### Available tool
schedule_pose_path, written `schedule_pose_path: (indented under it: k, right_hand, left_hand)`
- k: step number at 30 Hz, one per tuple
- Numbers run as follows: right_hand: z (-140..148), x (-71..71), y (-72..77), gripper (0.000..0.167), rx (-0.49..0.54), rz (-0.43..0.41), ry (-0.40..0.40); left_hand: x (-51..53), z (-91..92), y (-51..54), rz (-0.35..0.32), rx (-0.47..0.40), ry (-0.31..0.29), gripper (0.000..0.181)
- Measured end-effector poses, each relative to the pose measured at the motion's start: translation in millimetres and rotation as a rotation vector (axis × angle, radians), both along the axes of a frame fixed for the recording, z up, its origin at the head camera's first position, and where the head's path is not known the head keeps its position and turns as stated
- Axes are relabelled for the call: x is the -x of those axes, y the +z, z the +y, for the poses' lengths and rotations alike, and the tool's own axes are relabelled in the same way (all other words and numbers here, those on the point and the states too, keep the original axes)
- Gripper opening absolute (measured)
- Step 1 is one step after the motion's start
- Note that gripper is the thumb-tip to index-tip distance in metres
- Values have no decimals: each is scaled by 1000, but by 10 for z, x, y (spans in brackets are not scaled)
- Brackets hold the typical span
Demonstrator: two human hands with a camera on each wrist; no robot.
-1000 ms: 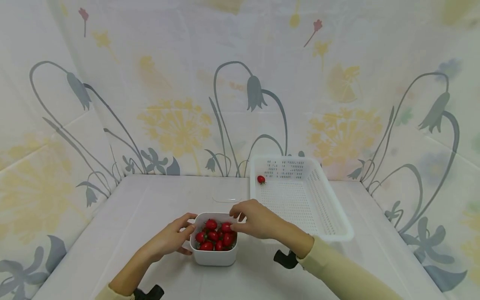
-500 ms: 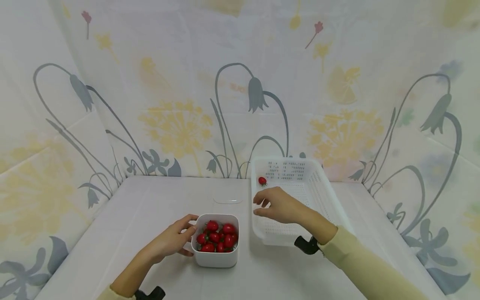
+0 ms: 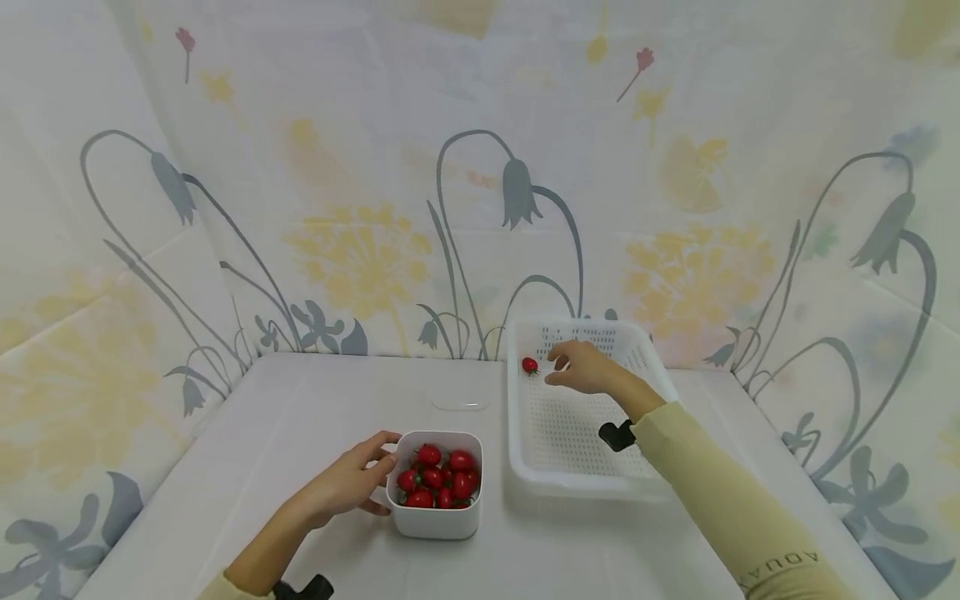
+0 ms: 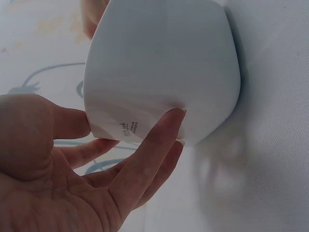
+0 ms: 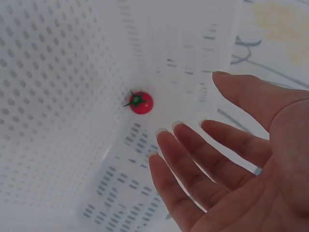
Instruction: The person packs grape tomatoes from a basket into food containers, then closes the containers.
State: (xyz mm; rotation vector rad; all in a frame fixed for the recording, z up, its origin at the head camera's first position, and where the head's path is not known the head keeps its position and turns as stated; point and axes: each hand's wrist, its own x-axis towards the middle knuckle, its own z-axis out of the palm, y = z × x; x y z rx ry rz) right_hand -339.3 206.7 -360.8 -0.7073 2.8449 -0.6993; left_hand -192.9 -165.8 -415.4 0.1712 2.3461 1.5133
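A white box (image 3: 437, 523) full of small red cherry tomatoes (image 3: 432, 477) stands near the front of the table. My left hand (image 3: 347, 481) rests its fingers and thumb against the box's left side; in the left wrist view the fingertips touch the smooth wall below small printing. A white perforated basket (image 3: 555, 481) stands to the right. Over it is my right hand (image 3: 587, 367), fingers spread and holding nothing, just right of a single cherry tomato (image 3: 529, 365). In the right wrist view that tomato (image 5: 141, 102) with green leaves lies in a basket corner, apart from my fingertips.
Behind the box, a faint rounded outline (image 3: 460, 407) of a clear-looking piece lies on the white table (image 3: 352, 396). A flower-printed cloth (image 3: 375, 167) rises behind and at both sides. The basket's walls stand around my right hand.
My right hand has left the box, where its fingers were at the tomatoes, and moved right and away into the basket beside the lone tomato. My left hand stays at the box.
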Motion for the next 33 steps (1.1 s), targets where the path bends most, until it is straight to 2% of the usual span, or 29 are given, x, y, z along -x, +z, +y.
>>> schedule_pose_path:
  k: [7, 13, 17, 27, 33]
  right_hand:
    - [-17, 277, -240, 52, 22, -114, -102]
    - [-95, 465, -430, 64, 137, -268, -179]
    - [-144, 569, -536, 71, 200, -340, -213]
    - [-230, 654, -623, 72, 226, -395, -231]
    - [-258, 660, -658, 54, 262, -396, -256]
  left_hand:
    - [-4, -25, -19, 1, -15, -13, 42]
    - [-18, -41, -22, 5, -25, -16, 42]
    - [-6, -37, -19, 11, -22, -14, 42]
    - [0, -29, -12, 16, -31, -18, 41]
    - [-2, -28, -36, 17, -41, -22, 41]
